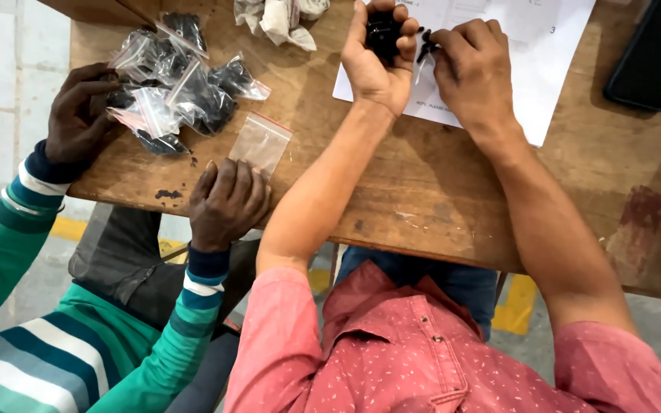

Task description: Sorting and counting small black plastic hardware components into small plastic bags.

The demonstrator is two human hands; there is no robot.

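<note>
Small black parts are held in both hands over a white sheet on a wooden bench.

A round black part is cupped in the left hand, fingers curled tight around it. A thin black piece is pinched at the fingertips of the right hand, just beside the round part. Both are held above a white paper sheet lying on the bench. To the left, a pile of small clear bags with dark parts is touched by a co-worker's hand; the co-worker's other hand is rested at the bench edge near an empty clear bag. A dark flat object is seen at the right.
</note>
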